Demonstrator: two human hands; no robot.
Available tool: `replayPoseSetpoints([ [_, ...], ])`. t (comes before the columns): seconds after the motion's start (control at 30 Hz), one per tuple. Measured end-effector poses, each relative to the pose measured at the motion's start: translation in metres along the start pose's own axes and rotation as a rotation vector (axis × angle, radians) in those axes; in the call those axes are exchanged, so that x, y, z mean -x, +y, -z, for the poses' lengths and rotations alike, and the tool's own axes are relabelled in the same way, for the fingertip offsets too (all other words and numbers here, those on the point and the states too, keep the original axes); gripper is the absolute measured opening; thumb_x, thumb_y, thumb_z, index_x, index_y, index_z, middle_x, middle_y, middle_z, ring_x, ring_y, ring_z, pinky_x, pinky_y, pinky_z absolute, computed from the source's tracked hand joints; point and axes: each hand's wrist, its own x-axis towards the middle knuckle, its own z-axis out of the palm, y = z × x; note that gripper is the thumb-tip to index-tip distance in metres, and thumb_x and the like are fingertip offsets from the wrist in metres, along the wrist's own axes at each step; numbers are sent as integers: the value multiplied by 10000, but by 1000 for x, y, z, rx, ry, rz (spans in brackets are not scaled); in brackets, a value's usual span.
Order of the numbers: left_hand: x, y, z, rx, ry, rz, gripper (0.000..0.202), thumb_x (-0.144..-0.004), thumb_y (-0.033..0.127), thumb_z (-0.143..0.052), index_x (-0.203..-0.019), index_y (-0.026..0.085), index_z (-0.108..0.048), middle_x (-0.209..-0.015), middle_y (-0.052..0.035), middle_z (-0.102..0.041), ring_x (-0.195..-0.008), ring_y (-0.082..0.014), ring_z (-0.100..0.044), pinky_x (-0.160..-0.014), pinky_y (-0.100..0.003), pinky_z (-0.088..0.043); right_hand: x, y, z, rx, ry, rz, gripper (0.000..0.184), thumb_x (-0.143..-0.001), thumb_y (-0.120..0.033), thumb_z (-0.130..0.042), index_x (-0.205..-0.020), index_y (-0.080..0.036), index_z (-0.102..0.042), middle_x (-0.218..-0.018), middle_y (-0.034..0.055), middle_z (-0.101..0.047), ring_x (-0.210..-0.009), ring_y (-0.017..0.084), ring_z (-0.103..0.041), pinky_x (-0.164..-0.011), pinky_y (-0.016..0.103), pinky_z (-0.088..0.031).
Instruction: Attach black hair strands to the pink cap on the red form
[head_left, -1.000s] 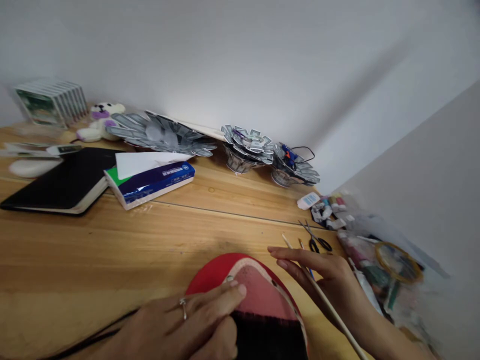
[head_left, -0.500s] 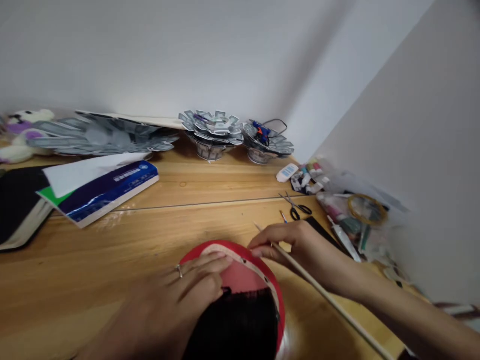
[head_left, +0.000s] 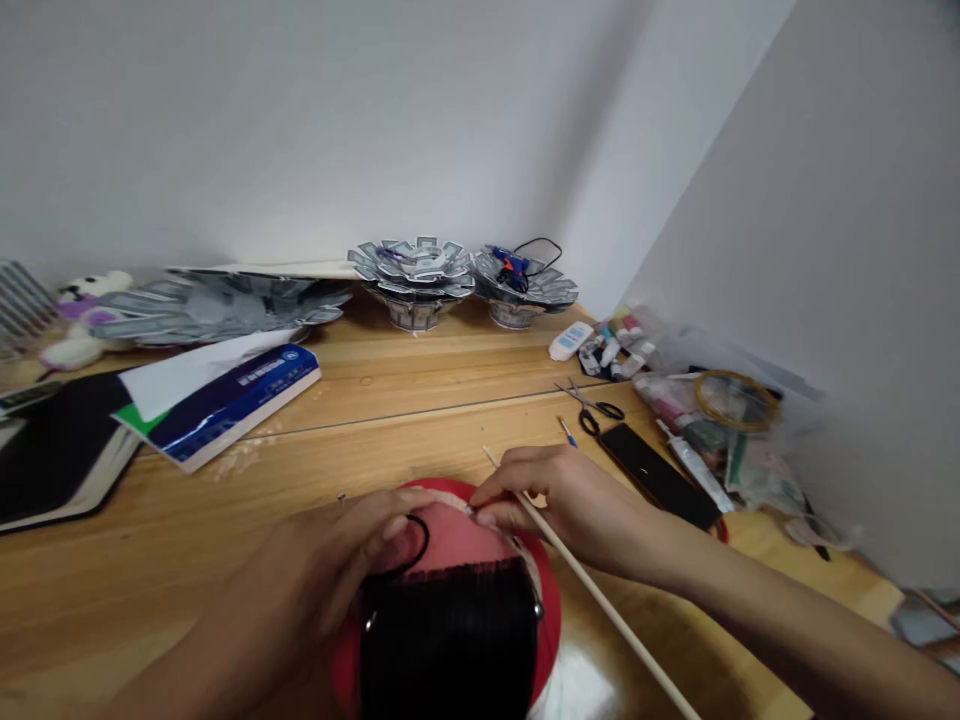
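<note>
Pink mesh cap—probably soft, best held by its cream rim; left hand atop, grip unclear—right hand clasping slender pale stick.

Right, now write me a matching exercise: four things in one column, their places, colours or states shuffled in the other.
1. Wooden stick
2. Scissors
3. Blue corded tool
4. Plush toy

A. White and purple
B. Resting in the rightmost petalled stand
C. Held in the right hand
D. Black-handled, blades apart

Pairs: 1-C, 2-D, 3-B, 4-A
</note>
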Motion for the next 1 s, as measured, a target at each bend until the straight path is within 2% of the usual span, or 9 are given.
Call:
replayPoseSetpoints([
  [0.1, 4, -7, 0, 22, -69, 11, 353, -1046, 369, -395, -1349, 382, -575, -1317, 72, -677, -1198, -189, -653, -1096, -305, -460, -16, -8, 10, 100, -93, 23, 98, -912, -140, -702, -898, -143, -799, -824, 81, -794, -725, 171, -710, -658, 229, -460],
  [0.17, 6, -14, -4, 16, -54, -19, 373, -1050, 338, -378, -1374, 393, -554, -1337, 80, -663, -1243, -192, -622, -1153, -342, -397, -24, -14, 16, 181, -157, 28, 104, -885, -113, -712, -826, -149, -790, -765, 67, -787, -688, 177, -698, -627, 231, -432],
  [0.3, 7, -21, -10, 19, 34, -46, 376, -1042, 358, -364, -1324, 380, -611, -1279, 64, -701, -1198, -217, -653, -1046, -330, -510, -32, -24, 17, 341, -230, 24, 166, -830, -100, -734, -671, -147, -742, -650, 63, -756, -576, 177, -644, -531, 250, -319],
  [0.47, 6, -19, -12, 246, 46, 133, 342, -1036, 406, -389, -1245, 393, -659, -1247, 60, -707, -1179, -207, -637, -1023, -301, -474, -28, -24, -1, 457, -163, -22, 97, -813, -83, -728, -722, -115, -735, -702, 101, -769, -595, 197, -662, -527, 277, -273],
  [0.53, 5, -18, -12, 442, 30, 204, 338, -1038, 433, -390, -1077, 317, -705, -1048, 29, -732, -1000, -183, -661, -917, -257, -483, -22, -22, -7, 473, -102, -54, 74, -818, -103, -728, -746, -117, -732, -718, 103, -769, -595, 200, -670, -536, 278, -289],
  [0.6, 3, -18, -12, 590, 8, 262, 390, -1039, 466, -384, -860, 243, -650, -799, 27, -652, -762, -151, -610, -741, -223, -475, -17, -21, -10, 474, -58, -63, 87, -823, -98, -724, -745, -136, -728, -722, 83, -768, -596, 193, -678, -540, 270, -307],
  [0.67, 2, -18, -12, 653, 7, 307, 430, -1041, 491, -377, -771, 219, -572, -697, 41, -556, -658, -133, -539, -664, -214, -447, -15, -20, -10, 466, -42, -44, 130, -828, -81, -721, -722, -157, -719, -698, 47, -759, -583, 176, -676, -532, 260, -313],
  [0.8, 3, -19, -14, 728, -6, 322, 392, -1040, 497, -400, -904, 216, -636, -747, 39, -546, -721, -132, -541, -723, -217, -436, -13, -19, -11, 468, -6, -13, 167, -800, -34, -731, -693, -162, -716, -624, 16, -724, -531, 163, -645, -516, 263, -313],
  [1.0, 6, -23, -26, 824, 32, 311, 383, -1047, 486, -398, -1007, 235, -684, -783, 36, -558, -696, -126, -507, -665, -219, -400, -4, -18, -20, 453, 129, -9, 187, -782, 3, -710, -745, -176, -749, -645, 8, -697, -542, 158, -650, -526, 243, -377],
])
